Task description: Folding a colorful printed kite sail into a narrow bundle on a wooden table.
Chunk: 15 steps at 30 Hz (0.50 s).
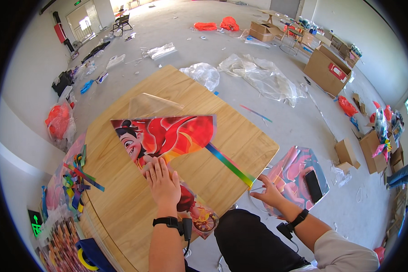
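Note:
A thin, colourful printed sheet [186, 129] with a red cartoon figure lies on the wooden table [122, 195]; it looks like a kite. My left hand [161, 179] rests flat on it, fingers stretched out, hiding its middle. Below that hand, the lower printed part [199, 213] reaches the table's near edge. From the sheet's right corner a rainbow ribbon [226, 163] runs across the wood to the right edge. Beside the ribbon's end is my right hand [272, 192], just off the table, thumb and index finger apart.
Rainbow ribbons [77, 181] hang over the table's left edge, above a stack of printed pieces [61, 245] and a tape roll [86, 258]. A clear sheet [149, 105] lies at the back. On the right, a pink printed stool [281, 177] bears a phone [313, 186]. Cardboard boxes [326, 70] stand beyond.

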Available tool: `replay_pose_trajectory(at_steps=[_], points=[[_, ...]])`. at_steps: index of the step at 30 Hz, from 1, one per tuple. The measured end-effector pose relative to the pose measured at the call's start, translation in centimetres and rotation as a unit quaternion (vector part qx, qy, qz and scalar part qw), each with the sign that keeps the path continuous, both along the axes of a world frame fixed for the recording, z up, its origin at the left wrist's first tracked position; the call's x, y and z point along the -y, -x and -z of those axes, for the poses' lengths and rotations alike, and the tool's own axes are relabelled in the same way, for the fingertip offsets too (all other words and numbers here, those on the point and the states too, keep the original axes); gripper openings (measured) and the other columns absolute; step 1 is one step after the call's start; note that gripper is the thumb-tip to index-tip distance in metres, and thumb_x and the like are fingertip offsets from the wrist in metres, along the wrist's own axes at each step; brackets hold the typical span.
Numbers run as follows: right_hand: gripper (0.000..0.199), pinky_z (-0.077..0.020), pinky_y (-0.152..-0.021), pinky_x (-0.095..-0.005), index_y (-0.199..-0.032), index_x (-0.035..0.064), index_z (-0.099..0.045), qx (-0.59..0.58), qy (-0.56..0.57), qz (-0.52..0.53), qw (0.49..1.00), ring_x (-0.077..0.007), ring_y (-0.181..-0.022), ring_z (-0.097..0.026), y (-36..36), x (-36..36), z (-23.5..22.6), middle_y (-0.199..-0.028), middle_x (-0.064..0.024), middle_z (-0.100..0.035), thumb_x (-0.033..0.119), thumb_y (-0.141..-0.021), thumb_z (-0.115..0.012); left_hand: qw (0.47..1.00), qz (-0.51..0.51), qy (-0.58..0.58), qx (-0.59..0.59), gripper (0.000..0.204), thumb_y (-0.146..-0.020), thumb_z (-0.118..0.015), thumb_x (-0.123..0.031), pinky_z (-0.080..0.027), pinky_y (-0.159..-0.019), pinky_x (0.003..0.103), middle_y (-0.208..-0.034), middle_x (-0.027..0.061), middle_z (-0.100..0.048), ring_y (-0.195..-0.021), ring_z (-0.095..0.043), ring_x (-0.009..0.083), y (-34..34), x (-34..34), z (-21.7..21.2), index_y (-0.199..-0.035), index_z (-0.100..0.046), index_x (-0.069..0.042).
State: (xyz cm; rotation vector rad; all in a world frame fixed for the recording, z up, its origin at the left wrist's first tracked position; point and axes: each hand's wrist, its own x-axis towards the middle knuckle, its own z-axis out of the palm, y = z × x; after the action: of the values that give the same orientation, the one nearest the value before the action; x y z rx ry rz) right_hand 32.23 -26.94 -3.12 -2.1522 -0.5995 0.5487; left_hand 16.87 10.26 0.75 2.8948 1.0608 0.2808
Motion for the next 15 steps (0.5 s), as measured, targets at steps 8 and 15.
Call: replay_pose_trajectory(at_steps=[8,15], points=[[0.082,-0.0432,-0.116,-0.043,-0.157,0.0047,-0.043,-0.212,-0.19,-0.013,0.959,-0.0222,-0.145,-0.049,-1.1,-1.0,3.8,-0.153,-0.0087,-0.056,0.027,-0.09,-0.085,1.0,0.009,-0.002,0.021,0.072,-0.107,-0.045,-0.041,-0.013,-0.132,0.049,-0.175,0.0129,-0.026,-0.162,-0.021,0.0336,-0.2,0.0,0.3,-0.168,-0.027,-0.007],[0.048,-0.0429,-0.107,-0.0351,-0.133,0.0051,-0.067,-0.241,-0.176,0.003,0.954,-0.0177,-0.125,-0.058,-0.6,-1.4,2.3,-0.143,-0.006,-0.062,0.031,-0.095,-0.081,1.0,0.002,0.005,-0.002,0.07,-0.11,-0.041,-0.042,-0.013,-0.133,0.047,-0.176,0.012,-0.024,-0.163,-0.02,0.0334,0.0,0.0,-0.1,-0.17,-0.023,-0.01]])
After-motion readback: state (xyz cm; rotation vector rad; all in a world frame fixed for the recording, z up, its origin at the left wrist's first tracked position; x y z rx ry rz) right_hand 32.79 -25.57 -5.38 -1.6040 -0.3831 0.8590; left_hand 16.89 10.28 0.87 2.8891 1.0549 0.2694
